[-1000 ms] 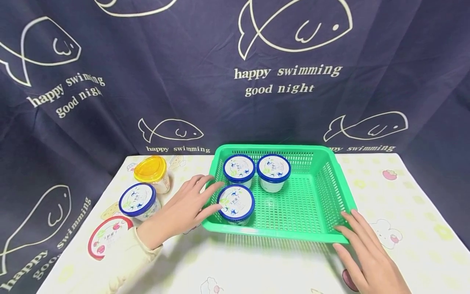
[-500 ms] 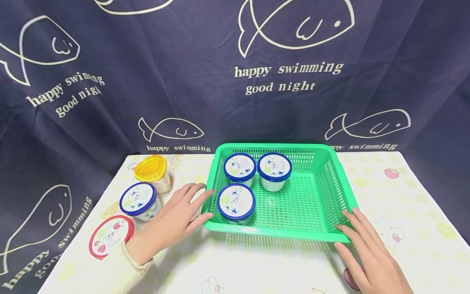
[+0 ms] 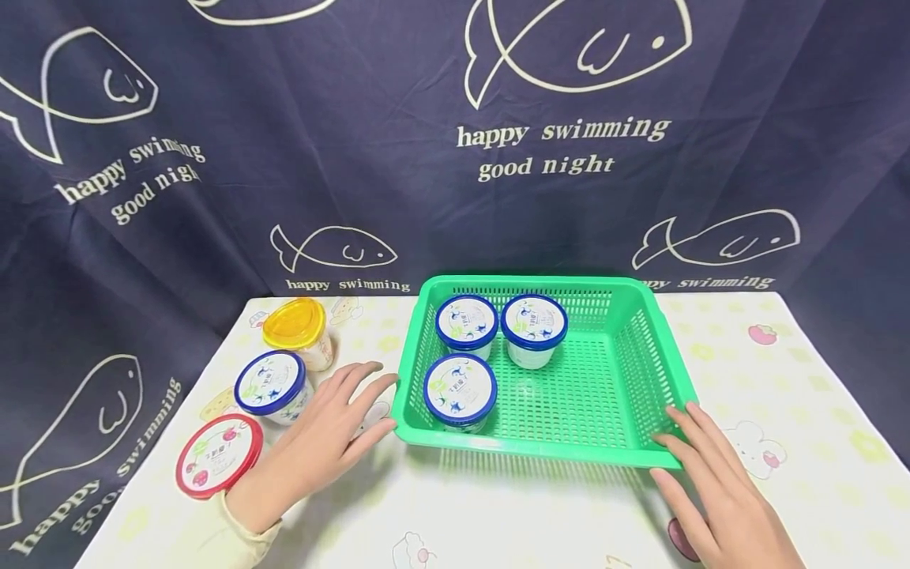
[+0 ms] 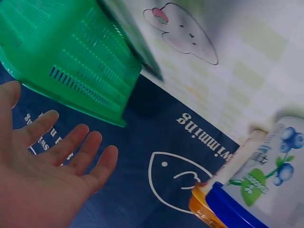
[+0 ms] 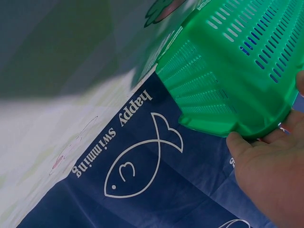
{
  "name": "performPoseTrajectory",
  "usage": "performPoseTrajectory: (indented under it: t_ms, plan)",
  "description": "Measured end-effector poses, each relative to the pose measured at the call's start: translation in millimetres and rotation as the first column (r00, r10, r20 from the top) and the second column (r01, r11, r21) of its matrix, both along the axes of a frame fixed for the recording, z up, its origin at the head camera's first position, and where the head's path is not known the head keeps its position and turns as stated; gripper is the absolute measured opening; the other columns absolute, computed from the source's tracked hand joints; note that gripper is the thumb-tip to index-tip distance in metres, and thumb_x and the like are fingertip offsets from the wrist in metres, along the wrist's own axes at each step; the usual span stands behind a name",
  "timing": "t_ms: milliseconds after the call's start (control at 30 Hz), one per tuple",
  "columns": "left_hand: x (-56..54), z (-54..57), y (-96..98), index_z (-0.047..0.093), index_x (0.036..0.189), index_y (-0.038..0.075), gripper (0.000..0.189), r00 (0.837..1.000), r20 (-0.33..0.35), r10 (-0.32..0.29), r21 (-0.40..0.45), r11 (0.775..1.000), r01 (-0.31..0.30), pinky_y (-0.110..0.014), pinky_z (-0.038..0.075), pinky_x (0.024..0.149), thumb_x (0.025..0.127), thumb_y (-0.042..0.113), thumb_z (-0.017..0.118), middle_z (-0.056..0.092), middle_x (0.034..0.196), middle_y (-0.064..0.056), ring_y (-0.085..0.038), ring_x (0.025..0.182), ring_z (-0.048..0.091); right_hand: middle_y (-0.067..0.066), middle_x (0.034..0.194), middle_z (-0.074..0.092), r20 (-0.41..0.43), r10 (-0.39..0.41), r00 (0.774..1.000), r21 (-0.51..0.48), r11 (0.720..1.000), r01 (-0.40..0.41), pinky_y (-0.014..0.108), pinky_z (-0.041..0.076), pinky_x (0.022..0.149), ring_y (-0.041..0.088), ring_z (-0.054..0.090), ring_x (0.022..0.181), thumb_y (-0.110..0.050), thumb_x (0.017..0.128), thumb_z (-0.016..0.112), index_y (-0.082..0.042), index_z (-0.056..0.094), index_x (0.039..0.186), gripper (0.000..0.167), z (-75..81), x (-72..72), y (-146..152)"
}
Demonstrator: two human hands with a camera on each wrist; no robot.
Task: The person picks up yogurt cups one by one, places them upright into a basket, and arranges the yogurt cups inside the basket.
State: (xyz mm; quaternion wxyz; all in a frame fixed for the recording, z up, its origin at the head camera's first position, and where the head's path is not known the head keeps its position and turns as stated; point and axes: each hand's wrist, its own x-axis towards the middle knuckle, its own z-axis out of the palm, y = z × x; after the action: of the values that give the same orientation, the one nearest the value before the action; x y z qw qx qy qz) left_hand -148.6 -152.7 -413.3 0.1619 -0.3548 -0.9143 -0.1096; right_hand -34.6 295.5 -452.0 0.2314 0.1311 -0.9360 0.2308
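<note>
Seems mid-loading: left hand [image 3: 316, 438] loose, empty, right hand [image 3: 728, 498] pinching the basket [image 3: 540, 449]; next probably calls for grabbing the outside blue-lidded tub [image 3: 270, 382].

A pale cloth [image 3: 498, 514] printed with cartoon figures covers the table [image 3: 803, 379] across the frame's lower part. Right of centre sits a green basket [image 3: 540, 450]; at lower left, a yellow-lidded tub [image 3: 295, 325], a blue-lidded tub [image 3: 272, 382] and a red-lidded tub [image 3: 219, 456] stand in a slanting row.
</note>
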Motion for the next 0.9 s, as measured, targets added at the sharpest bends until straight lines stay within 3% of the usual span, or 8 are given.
performPoseTrajectory:
  t_ms: [367,700,900]
  plan:
    - [9.8,-5.7,-9.0,0.051,0.142,0.020,0.054,0.997,0.032,0.069,-0.004,0.998,-0.069,-0.048,0.038,0.107,0.096,0.047,0.061,0.047,0.143,-0.006,-0.024,0.132,0.042,0.008,0.152,0.044,0.009,0.003,1.000,-0.004,1.000,-0.003,0.015,0.008,0.117,0.028,0.022,0.149,-0.014,0.088,0.074,-0.010,0.063,0.123,0.038,-1.2,-0.8,1]
    - [18.7,-12.3,-24.6,0.055,0.139,0.020,0.054,0.993,0.011,0.113,0.006,0.994,-0.113,-0.051,0.037,0.107,0.092,0.043,0.068,0.050,0.141,-0.009,-0.028,0.130,0.045,0.010,0.149,0.046,-0.022,0.035,0.999,-0.007,0.999,-0.036,0.017,0.010,0.118,0.030,0.025,0.148,-0.014,0.087,0.073,-0.008,0.063,0.122,0.037,0.7,-0.8,0]
    - [22.4,-12.4,-31.2,0.052,0.141,0.021,0.054,0.992,0.020,0.128,-0.009,0.992,-0.128,-0.051,0.036,0.108,0.094,0.045,0.064,0.049,0.141,-0.008,-0.027,0.130,0.043,0.010,0.150,0.045,-0.011,0.034,0.999,-0.019,0.999,-0.035,0.017,0.009,0.118,0.030,0.024,0.149,-0.014,0.089,0.072,-0.008,0.062,0.123,0.036,0.7,-1.3,2]
